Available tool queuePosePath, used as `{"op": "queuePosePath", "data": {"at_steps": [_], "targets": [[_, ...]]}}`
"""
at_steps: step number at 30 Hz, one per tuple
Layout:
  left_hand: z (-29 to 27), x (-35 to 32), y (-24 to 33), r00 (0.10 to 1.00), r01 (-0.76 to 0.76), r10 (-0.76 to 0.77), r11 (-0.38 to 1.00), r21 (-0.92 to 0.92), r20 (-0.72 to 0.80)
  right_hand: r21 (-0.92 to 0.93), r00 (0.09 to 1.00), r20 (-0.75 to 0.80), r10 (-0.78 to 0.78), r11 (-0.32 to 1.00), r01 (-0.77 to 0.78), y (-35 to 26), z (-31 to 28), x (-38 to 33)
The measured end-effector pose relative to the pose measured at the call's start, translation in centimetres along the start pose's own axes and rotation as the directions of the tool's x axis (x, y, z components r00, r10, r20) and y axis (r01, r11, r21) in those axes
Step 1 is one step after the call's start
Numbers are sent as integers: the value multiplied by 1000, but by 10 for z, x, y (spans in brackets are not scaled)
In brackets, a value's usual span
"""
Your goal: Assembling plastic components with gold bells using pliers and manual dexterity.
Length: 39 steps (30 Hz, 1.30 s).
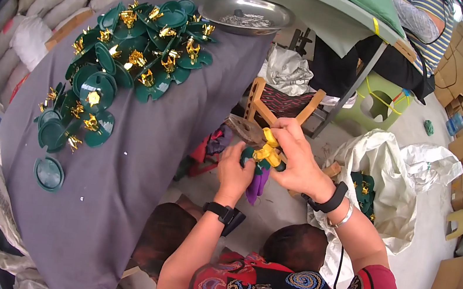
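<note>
Pliers (246, 129) step, seemingly on a green piece (248, 154).
Right grip (295, 160) wraps the handles; left grip (235, 170) seems to pinch the piece; squeezing next would call for steadiness.

grey-draped table (117, 199), gold-pronged green discs (101, 84), 1 metal bowl (246, 15)

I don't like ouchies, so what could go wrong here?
The pliers in the right hand are close to the left hand, so they might pinch a finger. The green piece at the left fingertips could slip and drop. The metal bowl sits near the gray cloth's edge; a bump might spill it.
</note>
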<state>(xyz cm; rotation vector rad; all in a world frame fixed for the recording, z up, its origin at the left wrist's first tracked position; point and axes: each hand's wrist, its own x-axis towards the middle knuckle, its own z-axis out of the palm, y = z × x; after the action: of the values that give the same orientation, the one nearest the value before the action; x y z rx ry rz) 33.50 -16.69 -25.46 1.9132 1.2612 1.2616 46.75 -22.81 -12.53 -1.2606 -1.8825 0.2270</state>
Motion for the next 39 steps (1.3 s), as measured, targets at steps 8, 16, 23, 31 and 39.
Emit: {"op": "queuePosePath", "data": {"at_steps": [8, 16, 23, 31, 39], "targets": [[14, 2, 10, 963, -126, 181, 957, -263, 198, -81, 998, 57, -30, 996, 35, -22, -35, 11], [9, 8, 9, 976, -117, 163, 951, -286, 144, -498, 976, -219, -19, 862, -95, -61, -91, 20], [10, 7, 10, 963, -87, 158, 949, -302, 218, -354, 983, -41, 181, 917, -184, -43, -74, 15], [7, -5, 17, 984, -69, 144, 848, -526, 103, -11, 999, 28, 38, 999, -37, -11, 15, -15], [32, 7, 138, 879, 144, 179, 785, -602, 442, -514, 831, -513, -215, 852, -97, -99, -167, -65]]}}
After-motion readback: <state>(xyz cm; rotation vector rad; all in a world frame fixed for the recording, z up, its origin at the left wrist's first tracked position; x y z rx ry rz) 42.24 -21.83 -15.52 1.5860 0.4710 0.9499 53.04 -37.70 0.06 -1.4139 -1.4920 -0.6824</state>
